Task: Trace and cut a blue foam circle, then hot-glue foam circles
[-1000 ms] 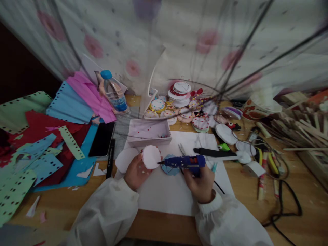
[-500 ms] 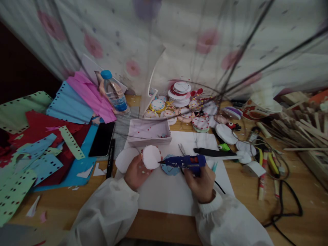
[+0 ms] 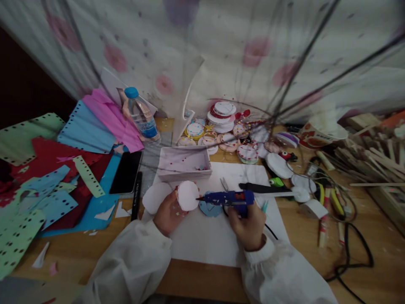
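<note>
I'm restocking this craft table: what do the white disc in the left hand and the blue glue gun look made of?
Disc: probably matte white foam or card, with a flat, dull face.
Glue gun: blue plastic body, slightly glossy, with a dark, likely metal nozzle.

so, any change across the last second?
Barely. The left hand with its white disc and the right hand with the blue glue gun drifted slightly right; the nozzle stays at the disc's edge. Both grips held; the white sheet and clutter unchanged.

One glue gun [image 3: 228, 197], one water bottle [image 3: 141, 113], one phone [image 3: 125, 172] (dark screen), one shallow box [image 3: 184, 164].
</note>
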A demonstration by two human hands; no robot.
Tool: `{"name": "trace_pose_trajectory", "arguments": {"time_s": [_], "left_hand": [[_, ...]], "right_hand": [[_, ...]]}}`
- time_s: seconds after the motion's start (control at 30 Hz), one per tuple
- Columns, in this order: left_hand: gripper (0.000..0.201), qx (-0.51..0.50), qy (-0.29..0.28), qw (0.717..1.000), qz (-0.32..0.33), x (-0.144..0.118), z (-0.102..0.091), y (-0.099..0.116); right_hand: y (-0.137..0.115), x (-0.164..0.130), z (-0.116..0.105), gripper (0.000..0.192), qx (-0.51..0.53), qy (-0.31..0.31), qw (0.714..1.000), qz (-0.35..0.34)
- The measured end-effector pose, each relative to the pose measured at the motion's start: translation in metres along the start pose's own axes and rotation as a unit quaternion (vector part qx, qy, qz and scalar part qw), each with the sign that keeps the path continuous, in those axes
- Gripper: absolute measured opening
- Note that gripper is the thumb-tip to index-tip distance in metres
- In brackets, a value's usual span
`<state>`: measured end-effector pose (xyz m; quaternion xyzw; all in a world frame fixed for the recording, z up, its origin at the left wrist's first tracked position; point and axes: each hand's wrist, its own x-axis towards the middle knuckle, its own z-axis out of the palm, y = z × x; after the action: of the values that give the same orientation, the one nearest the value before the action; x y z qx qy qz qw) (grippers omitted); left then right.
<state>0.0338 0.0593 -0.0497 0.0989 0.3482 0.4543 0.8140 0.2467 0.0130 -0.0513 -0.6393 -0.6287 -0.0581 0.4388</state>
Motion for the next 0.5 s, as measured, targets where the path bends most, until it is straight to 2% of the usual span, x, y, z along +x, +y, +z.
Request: {"name": "trace_pose_trajectory", "arguments": {"time_s": [0.13,0.37,0.5], "left_hand": [[0.036,0.007,0.012,1.0,0.004,-0.0019,0.0031,0.0023],[0.038,0.029,-0.04,0.999,0.005,-0.0013,0.002,0.0019],[0.034,0.032,-0.046,0.998,0.007,-0.0013,-0.0007,0.0008]], "right_hand": [[0.001,0.0,0.0004,0.014,-0.004,0.012,1.0,-0.005],[0.0023,-0.0005,0.0009,0.016,-0.007,0.009,1.0,0.003],[0.002,-0.0005,0.0014,0.016,-0.015,0.011,1.0,-0.002]]}}
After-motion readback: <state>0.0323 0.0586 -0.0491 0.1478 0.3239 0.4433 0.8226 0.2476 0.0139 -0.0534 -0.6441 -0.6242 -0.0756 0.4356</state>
